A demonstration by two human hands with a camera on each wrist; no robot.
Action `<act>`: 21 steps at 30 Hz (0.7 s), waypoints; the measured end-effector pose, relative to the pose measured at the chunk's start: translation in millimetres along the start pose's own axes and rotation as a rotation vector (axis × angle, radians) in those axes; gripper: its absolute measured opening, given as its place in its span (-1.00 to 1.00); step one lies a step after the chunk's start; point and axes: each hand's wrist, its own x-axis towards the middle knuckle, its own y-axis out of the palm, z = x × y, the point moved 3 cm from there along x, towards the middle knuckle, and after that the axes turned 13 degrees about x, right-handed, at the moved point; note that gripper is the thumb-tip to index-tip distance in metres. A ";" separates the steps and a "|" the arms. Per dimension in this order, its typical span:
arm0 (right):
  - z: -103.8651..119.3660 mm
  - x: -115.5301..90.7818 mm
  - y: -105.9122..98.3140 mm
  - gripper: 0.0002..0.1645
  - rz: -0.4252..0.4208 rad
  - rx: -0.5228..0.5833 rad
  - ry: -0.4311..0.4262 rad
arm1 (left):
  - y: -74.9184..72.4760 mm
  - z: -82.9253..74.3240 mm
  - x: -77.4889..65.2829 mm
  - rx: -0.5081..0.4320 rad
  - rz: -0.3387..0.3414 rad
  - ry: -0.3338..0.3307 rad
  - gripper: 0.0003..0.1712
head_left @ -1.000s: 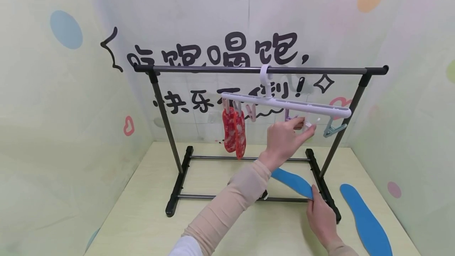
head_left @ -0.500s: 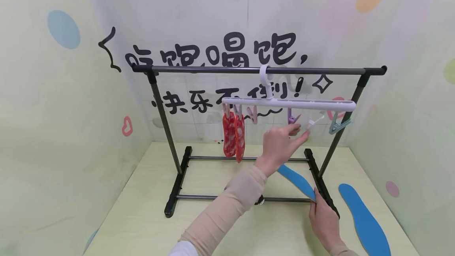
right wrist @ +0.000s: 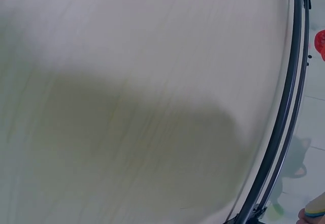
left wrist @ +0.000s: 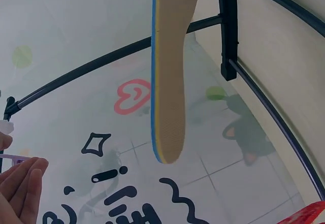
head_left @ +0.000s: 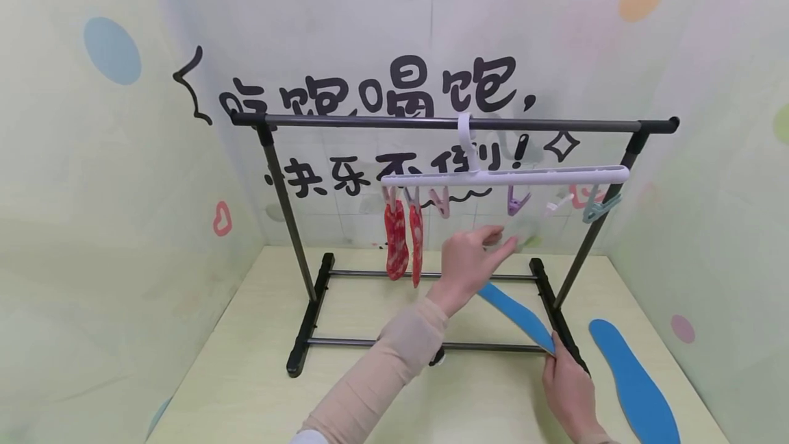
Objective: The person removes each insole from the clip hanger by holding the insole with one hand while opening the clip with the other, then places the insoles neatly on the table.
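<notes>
My left hand (head_left: 471, 262) is raised below a lilac clip hanger (head_left: 555, 175), thumb and fingers apart, holding nothing. Above it hang a purple clip (head_left: 516, 203), a pale clip (head_left: 557, 205) and a teal clip (head_left: 598, 205). Lower right, my right hand (head_left: 570, 386) pinches one end of a blue insole (head_left: 518, 312); the far end passes behind my left hand. In the left wrist view the insole's tan underside (left wrist: 171, 82) shows, with left fingers (left wrist: 23, 191) at the edge. Two red-and-white, insole-shaped pieces (head_left: 396, 242) hang from the hanger's left clips.
A black rack (head_left: 357, 121) carries the hanger on its top bar, its feet on the pale tabletop (head_left: 246, 362). Another blue insole (head_left: 635, 382) lies on the table to the right. An unused pink clip (head_left: 440, 202) hangs left of centre. Patterned walls enclose the sides and back.
My left hand has let go of the pale clip and drawn down and left. The hanger, tilted before, has levelled and swung slightly right. My right hand has shifted a little right and down with the insole.
</notes>
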 end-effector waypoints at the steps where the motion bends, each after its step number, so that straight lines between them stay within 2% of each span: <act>1: -0.8 -0.3 -0.8 -0.51 0.003 -0.003 0.011 | 0.2 1.5 -1.4 -0.001 0.001 -0.003 -0.63; 4: -3.5 -1.3 -3.9 -0.51 0.005 -0.002 0.025 | 0.3 5.8 -5.2 0.002 0.009 -0.013 -0.64; 10: -9.2 -3.4 -15.0 -0.54 -0.012 -0.027 -0.004 | 0.6 16.3 -10.8 0.025 0.017 -0.058 -0.68; 18: -25.3 -9.7 -28.0 -0.50 0.036 -0.063 0.063 | -3.1 28.2 -16.3 -0.012 0.022 -0.111 -0.61; 21: -30.1 -11.7 -34.6 -0.50 0.020 -0.083 0.062 | -3.3 31.8 -20.3 -0.036 0.040 -0.139 -0.61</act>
